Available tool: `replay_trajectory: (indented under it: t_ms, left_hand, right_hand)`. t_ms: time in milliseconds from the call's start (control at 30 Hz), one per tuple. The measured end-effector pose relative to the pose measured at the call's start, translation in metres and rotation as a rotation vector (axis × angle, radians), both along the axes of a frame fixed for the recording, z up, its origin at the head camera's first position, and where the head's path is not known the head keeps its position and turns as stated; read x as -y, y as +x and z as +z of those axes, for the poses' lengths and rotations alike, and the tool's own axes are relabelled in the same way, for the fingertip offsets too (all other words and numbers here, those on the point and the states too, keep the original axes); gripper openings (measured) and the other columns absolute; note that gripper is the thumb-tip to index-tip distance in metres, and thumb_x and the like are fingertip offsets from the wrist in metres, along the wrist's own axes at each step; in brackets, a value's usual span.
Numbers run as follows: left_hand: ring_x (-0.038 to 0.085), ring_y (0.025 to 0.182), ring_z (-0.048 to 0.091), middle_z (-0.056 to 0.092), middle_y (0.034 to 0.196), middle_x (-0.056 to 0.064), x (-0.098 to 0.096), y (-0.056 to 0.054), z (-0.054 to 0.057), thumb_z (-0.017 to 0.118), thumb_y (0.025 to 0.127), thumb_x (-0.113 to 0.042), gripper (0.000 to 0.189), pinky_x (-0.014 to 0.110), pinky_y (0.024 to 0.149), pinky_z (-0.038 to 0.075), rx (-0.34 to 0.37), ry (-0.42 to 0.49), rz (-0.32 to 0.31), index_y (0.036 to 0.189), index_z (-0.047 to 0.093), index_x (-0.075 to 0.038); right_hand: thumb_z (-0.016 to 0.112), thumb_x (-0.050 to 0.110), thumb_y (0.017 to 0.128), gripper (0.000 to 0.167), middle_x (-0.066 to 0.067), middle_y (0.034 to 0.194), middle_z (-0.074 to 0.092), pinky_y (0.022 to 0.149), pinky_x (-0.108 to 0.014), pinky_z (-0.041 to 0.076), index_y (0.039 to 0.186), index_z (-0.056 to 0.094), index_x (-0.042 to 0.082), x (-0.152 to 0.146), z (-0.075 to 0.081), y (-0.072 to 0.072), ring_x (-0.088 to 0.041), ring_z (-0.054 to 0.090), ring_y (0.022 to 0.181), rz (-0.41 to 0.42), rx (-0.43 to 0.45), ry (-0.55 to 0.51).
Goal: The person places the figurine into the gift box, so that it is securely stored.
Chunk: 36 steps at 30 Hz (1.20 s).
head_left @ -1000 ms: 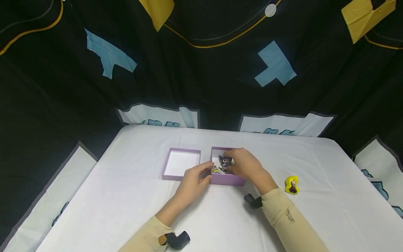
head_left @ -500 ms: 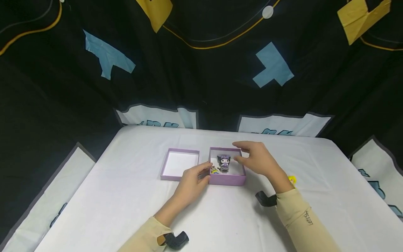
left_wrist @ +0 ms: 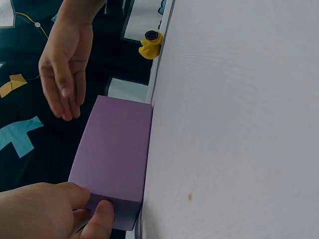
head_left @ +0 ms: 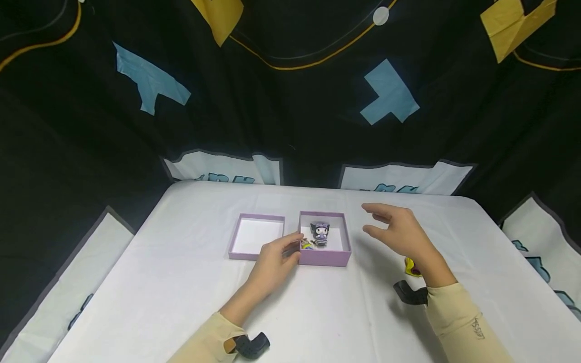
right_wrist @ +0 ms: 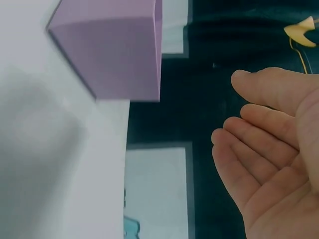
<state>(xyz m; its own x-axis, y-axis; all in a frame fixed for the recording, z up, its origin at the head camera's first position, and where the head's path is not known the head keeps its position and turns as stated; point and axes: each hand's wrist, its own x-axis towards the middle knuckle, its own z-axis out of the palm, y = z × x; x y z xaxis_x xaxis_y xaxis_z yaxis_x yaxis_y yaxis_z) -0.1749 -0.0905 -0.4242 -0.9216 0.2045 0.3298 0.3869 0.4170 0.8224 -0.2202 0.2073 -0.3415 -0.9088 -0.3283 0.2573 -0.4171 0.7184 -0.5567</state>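
Observation:
A lilac open-topped box (head_left: 324, 257) stands on the table. Inside, a small dark purple figurine (head_left: 320, 233) stands upright, with a smaller colourful figure (head_left: 306, 243) at its left. My left hand (head_left: 274, 264) touches the box's left end with its fingertips, as the left wrist view also shows near the corner. My right hand (head_left: 399, 233) is in the air to the right of the box, its fingers apart from the thumb and holding nothing. Partly hidden behind my right wrist is a yellow figure (head_left: 410, 267); the left wrist view shows it as a yellow duck (left_wrist: 151, 46).
A shallow lilac box lid (head_left: 257, 236) lies to the left of the box, its white inside facing up. White cloth (head_left: 317, 312) covers the table. Behind hangs a dark curtain (head_left: 290, 116) with blue, yellow and white shapes.
My right hand has let go of the dark purple figurine in the box, lifted out and moved right, past the box edge. My left hand has stayed at the box's left end.

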Motion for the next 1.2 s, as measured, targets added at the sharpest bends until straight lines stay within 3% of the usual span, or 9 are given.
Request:
replay_trajectory:
  t_ms: [333, 833, 1200]
  left_hand:
    - [0.025, 0.116, 0.061, 0.057, 0.134, 0.015, 0.002, 0.000, 0.001, 0.067, 0.088, 0.004, 0.042, 0.027, 0.094, 0.052, -0.020, 0.013, 0.005, 0.129, 0.060, -0.002]
    - [0.024, 0.116, 0.060, 0.058, 0.133, 0.015, 0.001, 0.000, -0.002, 0.067, 0.088, 0.004, 0.041, 0.027, 0.094, 0.052, 0.005, 0.027, -0.002, 0.128, 0.061, -0.003]
    - [0.023, 0.118, 0.059, 0.057, 0.135, 0.014, 0.001, -0.001, -0.002, 0.067, 0.089, 0.002, 0.042, 0.026, 0.094, 0.052, 0.011, 0.018, -0.007, 0.130, 0.059, -0.004]
  right_hand:
    - [0.074, 0.026, 0.088, 0.051, -0.014, 0.132, 0.060, 0.097, -0.052, 0.050, 0.133, 0.059, 0.008, -0.038, -0.001, 0.010, -0.035, 0.058, 0.118, -0.059, 0.066, 0.026]
    - [0.075, 0.021, 0.086, 0.053, -0.019, 0.132, 0.059, 0.095, -0.055, 0.050, 0.133, 0.058, 0.003, -0.084, -0.022, 0.023, -0.040, 0.058, 0.117, -0.112, 0.133, 0.109]
    - [0.078, 0.032, 0.083, 0.064, -0.024, 0.134, 0.055, 0.096, -0.058, 0.049, 0.134, 0.056, 0.000, -0.107, -0.038, 0.031, -0.047, 0.054, 0.118, -0.105, 0.219, 0.141]
